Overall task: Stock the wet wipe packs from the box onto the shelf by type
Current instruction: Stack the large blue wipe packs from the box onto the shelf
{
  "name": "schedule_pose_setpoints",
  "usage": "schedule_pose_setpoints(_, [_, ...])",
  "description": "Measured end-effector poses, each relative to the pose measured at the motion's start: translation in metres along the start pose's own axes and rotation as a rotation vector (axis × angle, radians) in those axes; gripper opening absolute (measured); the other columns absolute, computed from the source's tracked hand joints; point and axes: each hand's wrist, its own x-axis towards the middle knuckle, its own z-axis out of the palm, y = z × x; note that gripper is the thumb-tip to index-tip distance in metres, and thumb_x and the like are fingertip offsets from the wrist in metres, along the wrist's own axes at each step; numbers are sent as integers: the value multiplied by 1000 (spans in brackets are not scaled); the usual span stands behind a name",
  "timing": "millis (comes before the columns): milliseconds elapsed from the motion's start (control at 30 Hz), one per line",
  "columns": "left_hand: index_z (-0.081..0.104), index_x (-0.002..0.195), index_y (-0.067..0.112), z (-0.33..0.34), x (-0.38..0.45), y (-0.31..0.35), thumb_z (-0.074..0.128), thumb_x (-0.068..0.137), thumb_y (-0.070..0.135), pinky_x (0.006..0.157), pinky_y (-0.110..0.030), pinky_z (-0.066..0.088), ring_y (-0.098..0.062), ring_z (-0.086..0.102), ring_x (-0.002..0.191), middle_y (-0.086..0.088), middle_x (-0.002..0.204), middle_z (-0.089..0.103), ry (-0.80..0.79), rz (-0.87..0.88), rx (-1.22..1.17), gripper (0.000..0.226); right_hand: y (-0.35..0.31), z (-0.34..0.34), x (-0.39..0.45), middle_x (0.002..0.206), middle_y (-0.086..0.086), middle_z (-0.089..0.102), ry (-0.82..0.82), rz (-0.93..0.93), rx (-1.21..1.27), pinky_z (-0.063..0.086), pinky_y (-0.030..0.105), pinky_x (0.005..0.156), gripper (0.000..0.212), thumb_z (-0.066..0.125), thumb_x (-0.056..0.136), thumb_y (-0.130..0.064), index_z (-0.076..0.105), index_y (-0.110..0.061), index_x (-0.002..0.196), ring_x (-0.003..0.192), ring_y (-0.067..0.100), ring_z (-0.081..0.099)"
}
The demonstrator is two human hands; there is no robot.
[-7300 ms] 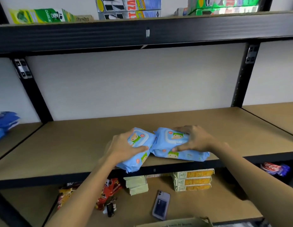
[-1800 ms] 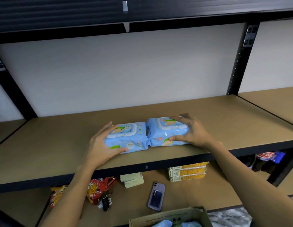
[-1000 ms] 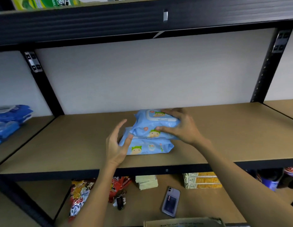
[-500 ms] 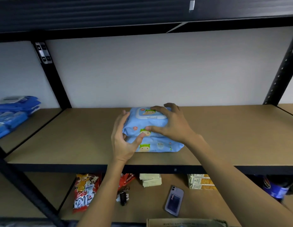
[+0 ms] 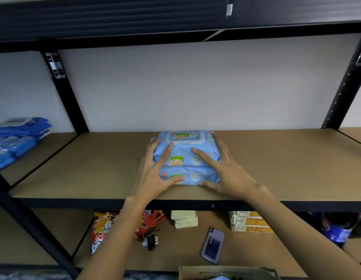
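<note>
Two light-blue wet wipe packs lie stacked in the middle of the brown shelf board [image 5: 276,162]. The top pack [image 5: 185,150] shows its white flip lid; the bottom pack [image 5: 190,176] sits flush beneath it. My left hand [image 5: 157,170] presses with straight fingers against the stack's left side and front. My right hand [image 5: 222,168] lies flat against its right side and front. The cardboard box [image 5: 228,272] shows only its top rim at the bottom edge, with a bit of blue inside.
Dark-blue wipe packs [image 5: 16,138] are piled on the neighbouring shelf bay to the left. Black uprights [image 5: 64,93] frame the bay. On the lower shelf lie snack bags [image 5: 103,229], small boxes [image 5: 250,222], a phone [image 5: 213,245] and a key fob [image 5: 151,242].
The right-hand pack was lifted onto the left one, making a stack. Both hands then pushed the stack back on the shelf and flattened against its sides.
</note>
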Motion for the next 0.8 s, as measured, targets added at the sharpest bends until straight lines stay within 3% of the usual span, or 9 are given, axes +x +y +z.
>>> schedule_pose_setpoints(67, [21, 157, 31, -4, -1, -7, 65, 80, 67, 120, -48, 29, -33, 13, 153, -16, 162, 17, -83, 15, 97, 96, 1, 0, -4, 160, -14, -32, -10, 13, 89, 59, 40, 88, 91, 74, 86, -45, 12, -60, 151, 153, 13, 16])
schedule_pose_setpoints(167, [16, 159, 33, -9, 0, -9, 59, 83, 71, 119, -48, 30, -28, 10, 154, -14, 162, 16, -119, 38, 171, 95, 2, -2, -3, 161, -21, -29, -24, 23, 218, 50, 21, 94, 88, 76, 88, -34, 20, -62, 149, 125, -19, 40])
schedule_pose_setpoints(233, [18, 159, 33, -10, 0, -10, 57, 84, 71, 118, -45, 30, -24, 13, 152, -14, 161, 15, -126, 48, 180, 92, 4, -1, -1, 161, -22, -26, -41, 31, 256, 37, 4, 95, 87, 77, 88, -30, 23, -63, 147, 110, -36, 35])
schedule_pose_setpoints(300, [22, 158, 32, -11, -1, -13, 55, 86, 70, 116, -44, 34, -28, 23, 149, -13, 161, 15, -145, 55, 177, 88, 6, 3, 1, 162, -21, -24, -38, 26, 273, 28, -6, 95, 88, 78, 87, -27, 25, -61, 148, 113, -41, 25])
schedule_pose_setpoints(400, [24, 157, 34, -13, 0, -21, 54, 89, 67, 113, -42, 36, -31, 29, 145, -12, 162, 13, -175, 63, 155, 82, 7, 10, 3, 162, -21, -24, -10, 17, 281, 27, -3, 101, 87, 77, 88, -26, 25, -61, 148, 122, -37, 20])
schedule_pose_setpoints(500, [27, 157, 36, -19, 1, -30, 58, 91, 60, 113, -39, 36, -29, 30, 146, -8, 165, 11, -196, 44, 110, 77, 6, 17, 10, 161, -25, -24, 16, 37, 310, 35, 9, 105, 87, 77, 89, -26, 25, -65, 145, 135, -17, 29])
schedule_pose_setpoints(567, [29, 156, 34, -23, 3, -37, 62, 90, 54, 113, -37, 35, -26, 31, 145, -6, 166, 11, -202, 40, 123, 77, 5, 23, 19, 161, -26, -24, 16, 43, 323, 35, 10, 105, 85, 76, 89, -26, 25, -65, 145, 139, -7, 33])
schedule_pose_setpoints(800, [30, 155, 37, -27, 9, -70, 71, 89, 37, 113, -28, 32, -9, 18, 151, 4, 167, 6, -186, -28, 124, 78, 4, 50, 61, 161, -25, -23, 34, 11, 366, 41, 29, 113, 87, 76, 89, -21, 26, -62, 147, 145, 1, 30])
